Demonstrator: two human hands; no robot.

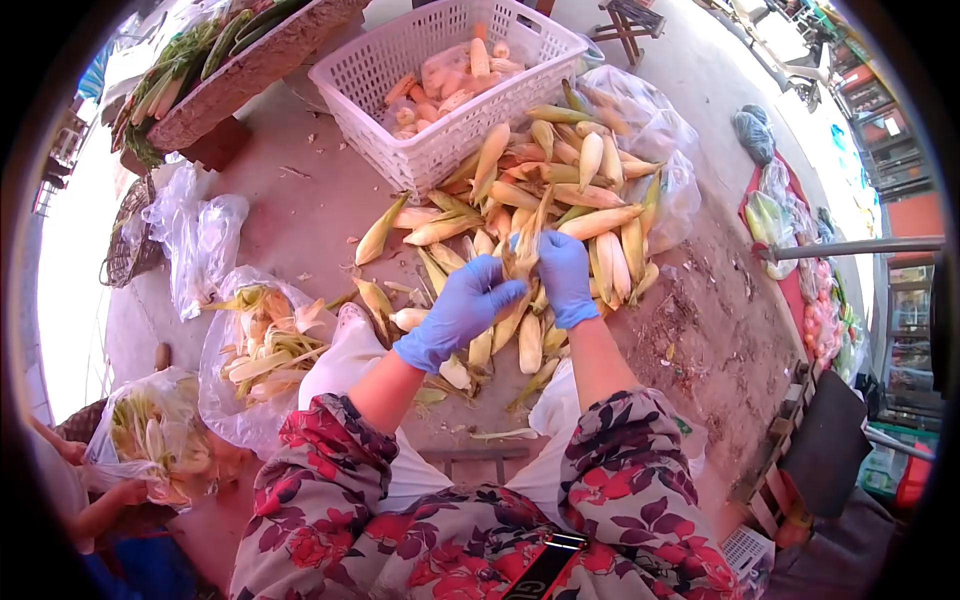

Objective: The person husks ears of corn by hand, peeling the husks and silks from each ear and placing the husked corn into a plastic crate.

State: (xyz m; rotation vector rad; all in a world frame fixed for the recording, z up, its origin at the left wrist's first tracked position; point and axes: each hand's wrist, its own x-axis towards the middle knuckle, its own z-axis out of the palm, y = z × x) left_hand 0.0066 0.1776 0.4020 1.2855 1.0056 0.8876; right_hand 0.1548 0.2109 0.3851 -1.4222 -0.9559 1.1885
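Between my two blue-gloved hands is an ear of corn [522, 255] in its pale, dry husk, held upright over a pile. My right hand [563, 272] is closed around its upper right side. From the lower left, my left hand [465, 308] is closed with thumb and fingers at the husk; its fingertips are partly hidden. Under and beyond my hands lies a heap of corn ears [590, 195], some in green-yellow husks, others mostly bare. A white plastic crate [420, 160] behind the heap holds husked cobs [478, 60], some in a clear bag.
Left of my knee, a clear bag [225, 385] holds stripped husks. Another person's hands [125, 495] are at a bag of corn [160, 430] at lower left. Crumpled plastic [195, 235] and a stand of green vegetables [240, 75] are farther left. Bagged produce [785, 220] lies at right.
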